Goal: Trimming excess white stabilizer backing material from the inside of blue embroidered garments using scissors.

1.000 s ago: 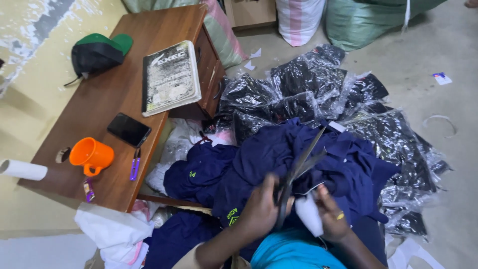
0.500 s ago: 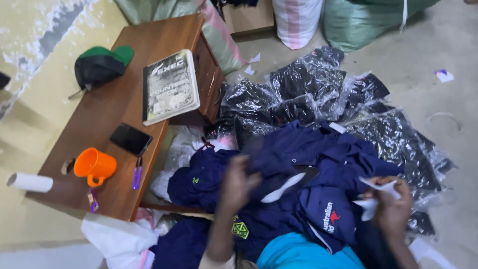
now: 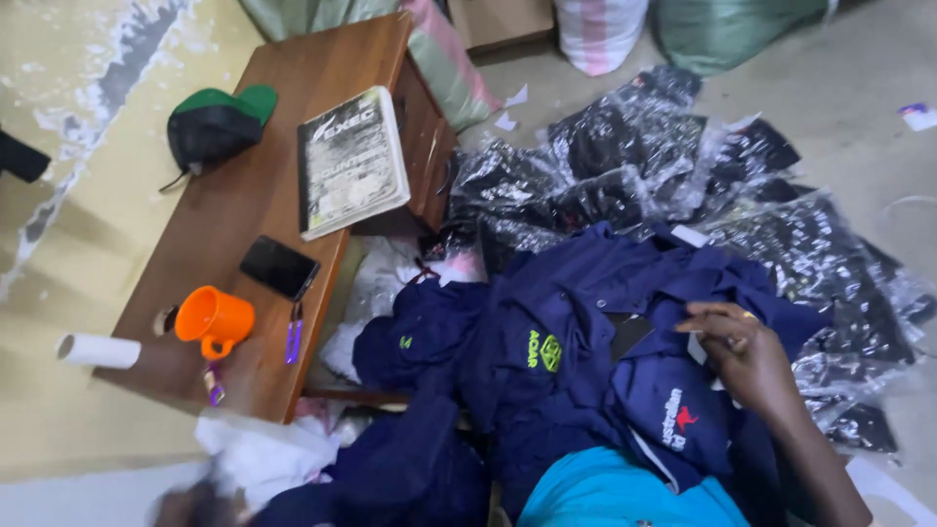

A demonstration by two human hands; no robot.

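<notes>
Hand, right (image 3: 747,351): resting on navy shirt (image 3: 586,361), fingers curled loosely, clamping nothing visible | left hand (image 3: 190,507): blurring at lower left, grip unclear | shirt lying unfolded, unbagged, centre frame | clear bags (image 3: 683,185) upper right holding dark folded garments | worktop (image 3: 234,224) left carrying orange mug (image 3: 215,320), apparently empty.

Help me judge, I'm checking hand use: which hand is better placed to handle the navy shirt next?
Probably the right hand: it rests on the navy shirt. The left is not clearly in view.
</notes>
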